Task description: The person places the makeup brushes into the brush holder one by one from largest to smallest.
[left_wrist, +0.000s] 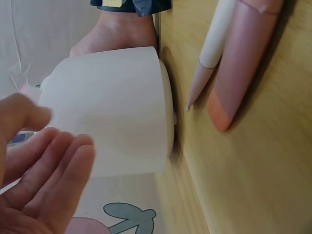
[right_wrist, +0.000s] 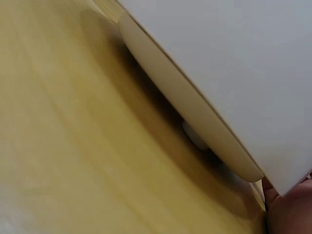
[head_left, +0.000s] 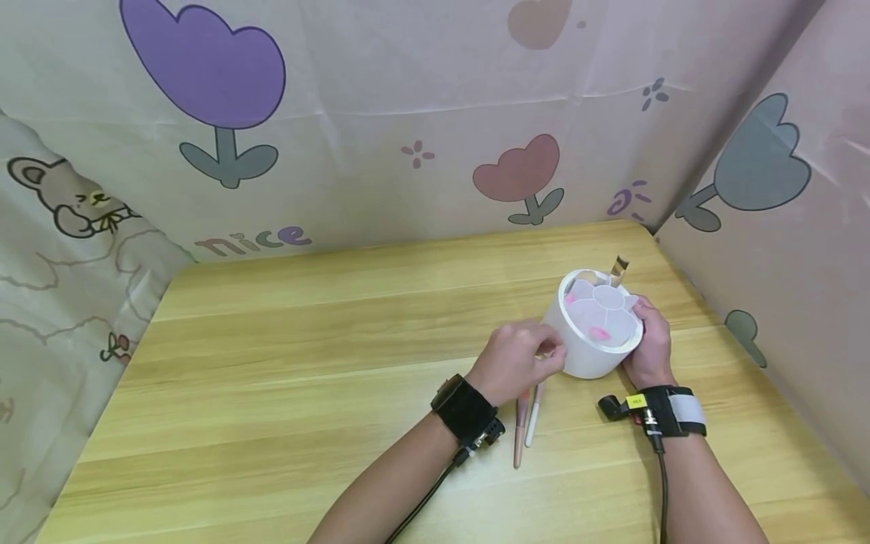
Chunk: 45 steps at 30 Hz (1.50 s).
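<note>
My right hand (head_left: 651, 349) grips a white round organizer pot (head_left: 590, 361) from its right side, thumb near the rim. Inside sits a pale divided insert (head_left: 605, 317) with pink patches, and a gold-coloured brush end (head_left: 618, 270) sticks up at the back. Beside the pot's left wall is my left hand (head_left: 513, 359). In the left wrist view its fingers (left_wrist: 68, 180) are loosely bent, with nothing seen between them and the thumb. Two makeup brushes, one pink (head_left: 519, 438) and one white-handled (head_left: 533, 419), lie under that hand. Their upper ends are hidden in the head view.
The pot's base (right_wrist: 190, 102) shows a small foot (right_wrist: 194, 136) just above the wooden table (head_left: 272, 393). Printed cloth walls (head_left: 381, 75) stand behind and at both sides. Cables run from both wrist straps (head_left: 465, 408).
</note>
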Each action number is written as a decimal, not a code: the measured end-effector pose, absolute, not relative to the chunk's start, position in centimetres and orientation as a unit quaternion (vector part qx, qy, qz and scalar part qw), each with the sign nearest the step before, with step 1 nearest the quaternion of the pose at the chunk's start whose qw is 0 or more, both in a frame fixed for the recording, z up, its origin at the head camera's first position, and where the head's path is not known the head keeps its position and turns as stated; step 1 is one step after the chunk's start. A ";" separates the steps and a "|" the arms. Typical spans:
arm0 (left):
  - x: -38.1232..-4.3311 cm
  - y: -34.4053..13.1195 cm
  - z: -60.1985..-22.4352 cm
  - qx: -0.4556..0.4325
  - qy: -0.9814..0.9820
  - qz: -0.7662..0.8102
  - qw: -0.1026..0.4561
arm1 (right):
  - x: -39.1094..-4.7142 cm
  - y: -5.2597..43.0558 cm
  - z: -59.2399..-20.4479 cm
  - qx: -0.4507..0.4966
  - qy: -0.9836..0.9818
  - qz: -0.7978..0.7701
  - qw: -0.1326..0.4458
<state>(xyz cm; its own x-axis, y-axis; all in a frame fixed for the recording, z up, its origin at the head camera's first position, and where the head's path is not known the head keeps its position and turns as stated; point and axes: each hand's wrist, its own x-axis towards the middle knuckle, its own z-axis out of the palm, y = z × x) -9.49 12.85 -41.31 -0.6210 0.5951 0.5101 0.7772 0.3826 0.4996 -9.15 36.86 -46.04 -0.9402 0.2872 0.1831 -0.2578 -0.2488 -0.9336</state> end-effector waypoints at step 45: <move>-9.5 11.5 -42.0 -0.361 -0.906 -0.173 -0.135 | -9.2 36.9 -46.1 -0.015 -0.596 0.784 0.172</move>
